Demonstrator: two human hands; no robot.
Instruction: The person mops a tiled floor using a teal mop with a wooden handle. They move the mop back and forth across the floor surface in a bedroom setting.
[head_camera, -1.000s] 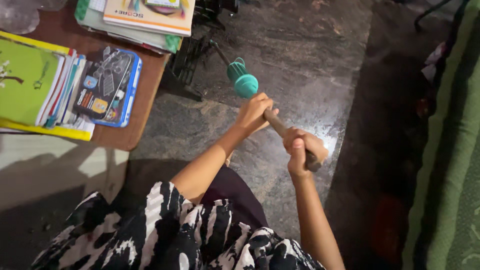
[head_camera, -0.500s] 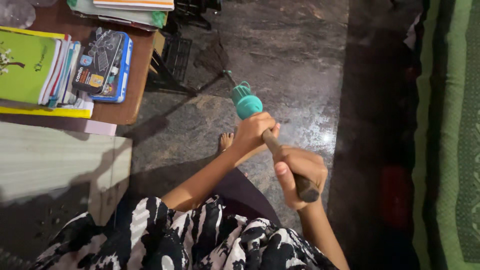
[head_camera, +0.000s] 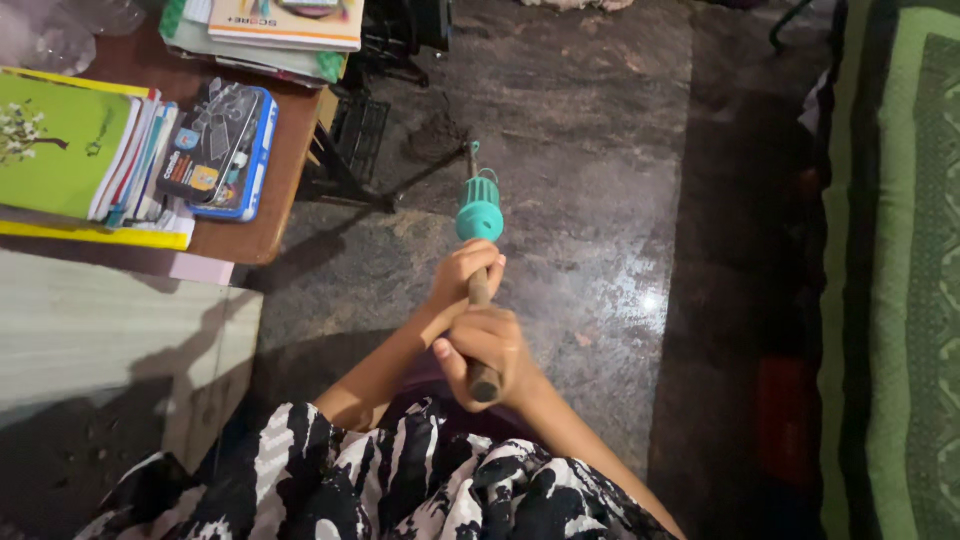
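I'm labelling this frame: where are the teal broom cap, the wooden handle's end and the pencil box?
teal broom cap (head_camera: 479, 210): head view, ribbed middle.
wooden handle (head_camera: 485, 384): head view, butt end.
pencil box (head_camera: 222, 148): head view, lid.

Handle (head_camera: 481, 300): wooden, matt brown.
Handle cap (head_camera: 480, 208): teal plastic, ribbed, smooth.
Floor (head_camera: 600, 200): polished stone, glossy, mottled.
Desk (head_camera: 262, 205): brown wood, smooth.
Books (head_camera: 70, 150): paper, glossy covers.
Bedspread (head_camera: 900, 250): green woven cloth.

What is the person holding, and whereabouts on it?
A broom handle: the left hand grips it just below the teal collar, the right hand wraps its top end.
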